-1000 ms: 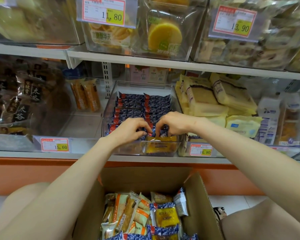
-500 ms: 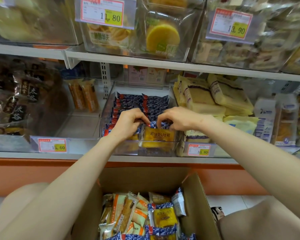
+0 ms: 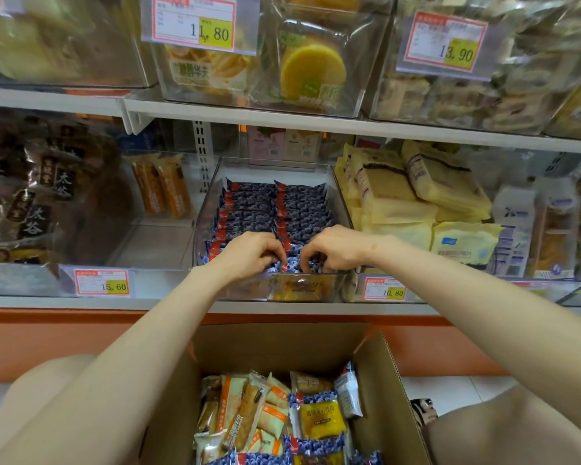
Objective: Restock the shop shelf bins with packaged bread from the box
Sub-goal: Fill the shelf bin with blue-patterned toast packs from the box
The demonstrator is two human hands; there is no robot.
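Observation:
A clear plastic shelf bin (image 3: 342, 196) on the middle shelf holds two rows of blue-patterned bread packs (image 3: 275, 209) standing on edge. My left hand (image 3: 249, 251) and my right hand (image 3: 336, 248) are both at the bin's front, fingers curled down onto the top edge of the frontmost blue-and-yellow bread pack (image 3: 299, 286), whose yellow face shows through the bin's front wall. Below me an open cardboard box (image 3: 393, 380) holds more packaged bread (image 3: 319, 419), blue-yellow packs on the right and orange-striped ones on the left.
Neighbouring bins hold pale yellow cake packs (image 3: 416, 193) on the right and dark brown packs (image 3: 31, 196) on the left. A nearly bare bin with two orange packs (image 3: 161, 189) sits between. The upper shelf (image 3: 282, 120) overhangs the bins. Price tags (image 3: 101, 282) line the shelf front.
The frontmost pack was lifted slightly half a second ago, then pushed back down into the bin's front. Both hands stayed on its top edge.

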